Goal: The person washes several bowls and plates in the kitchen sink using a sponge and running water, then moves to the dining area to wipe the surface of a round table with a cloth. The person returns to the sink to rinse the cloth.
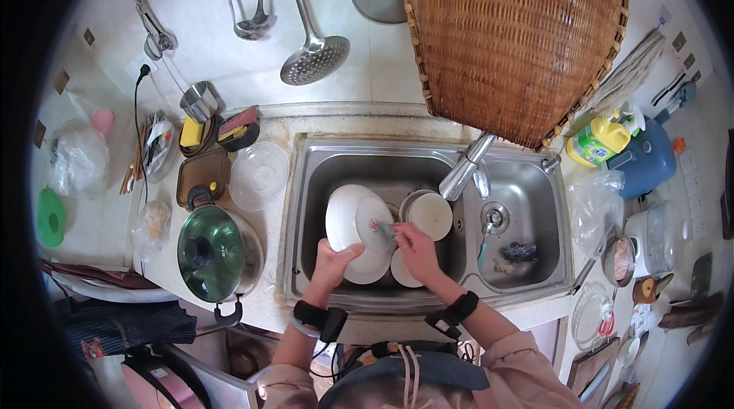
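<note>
My left hand [335, 264] grips the near left rim of a white bowl [350, 220], which is tilted over the large basin of a steel sink [318, 171]. Its underside with a small red mark faces me. My right hand [416, 248] pinches a small greyish-green scrubbing cloth or pad [385, 229] against the bowl. Behind my right hand, a round whitish dish [431, 217] sits on other dishes in the basin. Another white dish [403, 269] lies partly hidden under my right hand. The steel faucet [467, 168] points down at the basin's right side.
The small basin holds a teal-handled utensil [482, 251] and a dark scouring pad [518, 251]. A lidded pot [211, 253] and a clear plastic lid [259, 176] stand left. A large wicker basket [516, 42] hangs above the faucet. A yellow detergent bottle [597, 142] stands right.
</note>
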Action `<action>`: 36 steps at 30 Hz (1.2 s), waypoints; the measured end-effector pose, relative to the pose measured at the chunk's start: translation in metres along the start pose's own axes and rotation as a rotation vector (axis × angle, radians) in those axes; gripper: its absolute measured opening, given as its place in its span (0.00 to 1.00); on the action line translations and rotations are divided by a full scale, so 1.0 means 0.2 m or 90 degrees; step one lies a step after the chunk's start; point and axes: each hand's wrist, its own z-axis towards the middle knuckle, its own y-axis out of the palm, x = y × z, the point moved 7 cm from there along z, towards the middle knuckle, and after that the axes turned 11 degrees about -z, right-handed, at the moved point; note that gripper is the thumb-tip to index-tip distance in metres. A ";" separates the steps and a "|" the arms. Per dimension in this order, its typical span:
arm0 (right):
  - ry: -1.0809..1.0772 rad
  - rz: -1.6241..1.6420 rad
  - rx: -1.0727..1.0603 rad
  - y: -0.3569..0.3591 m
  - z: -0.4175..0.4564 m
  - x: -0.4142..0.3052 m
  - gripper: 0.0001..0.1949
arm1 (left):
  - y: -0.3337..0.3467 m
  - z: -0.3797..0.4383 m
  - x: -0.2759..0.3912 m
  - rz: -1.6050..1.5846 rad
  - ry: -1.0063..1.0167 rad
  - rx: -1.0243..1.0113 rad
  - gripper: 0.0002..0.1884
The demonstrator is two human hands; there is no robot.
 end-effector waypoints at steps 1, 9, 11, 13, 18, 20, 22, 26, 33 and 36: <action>0.154 0.074 -0.048 0.03 -0.01 0.12 0.13 | 0.04 0.02 0.08 0.201 0.105 -0.088 0.21; 0.165 0.063 -0.011 0.17 0.20 0.26 0.19 | 0.11 0.25 -0.13 1.106 0.333 -0.367 0.12; 0.160 0.064 -0.041 0.27 0.20 0.33 0.18 | -0.02 0.33 -0.22 1.153 0.304 -0.334 0.13; 0.200 0.096 -0.044 0.28 0.17 0.32 0.16 | -0.13 0.38 -0.30 1.179 0.283 -0.300 0.15; 0.256 0.483 -0.078 0.09 0.00 0.37 0.13 | -0.14 0.42 -0.35 1.229 0.266 -0.391 0.17; 0.281 0.593 -0.019 -0.08 -0.10 0.35 0.13 | -0.11 0.43 -0.39 1.266 0.249 -0.418 0.16; 0.306 0.697 0.075 -0.25 -0.22 0.41 0.13 | -0.20 0.46 -0.49 1.329 0.342 -0.412 0.13; 0.297 0.699 0.251 -0.57 -0.48 0.52 0.13 | -0.26 0.52 -0.50 1.277 0.152 -0.337 0.17; 0.262 0.663 0.507 -1.15 -1.19 0.68 0.14 | 0.52 0.25 -0.28 0.970 0.290 -0.328 0.20; 0.283 0.604 0.651 -1.37 -1.59 0.85 0.13 | 1.06 0.02 -0.35 0.747 0.330 -0.458 0.15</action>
